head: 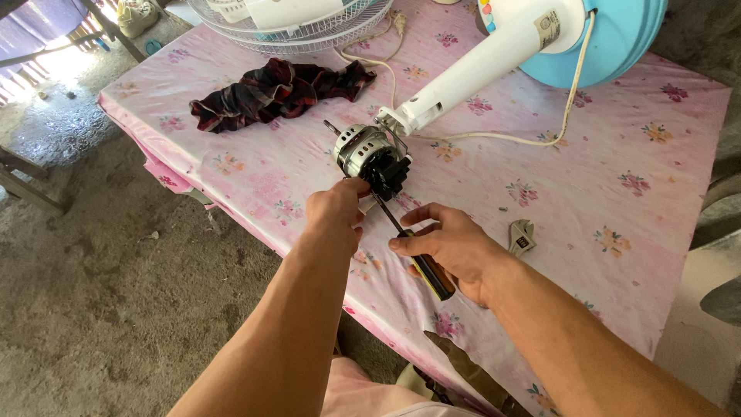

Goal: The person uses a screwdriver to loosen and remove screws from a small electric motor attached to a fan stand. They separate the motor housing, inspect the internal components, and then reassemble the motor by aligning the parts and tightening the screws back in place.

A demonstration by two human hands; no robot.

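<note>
I'm standing over a tabletop covered by a pink cloth printed with small flowers, its near edge hanging down toward my legs. Under and to my left the floor is bare, rough packed earth or worn concrete (I can't tell which), grey-brown and scuffed. Strong daylight pours in at the upper left corner, bleaching a wet-looking patch of ground, where slanted wooden legs and a dark wooden frame stand.

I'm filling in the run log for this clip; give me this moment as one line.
left hand: steadies fan motor | right hand: holds screwdriver, tip at motor | nearby: wrench, dark cloth, fan stand | surface: pink floral table
</note>
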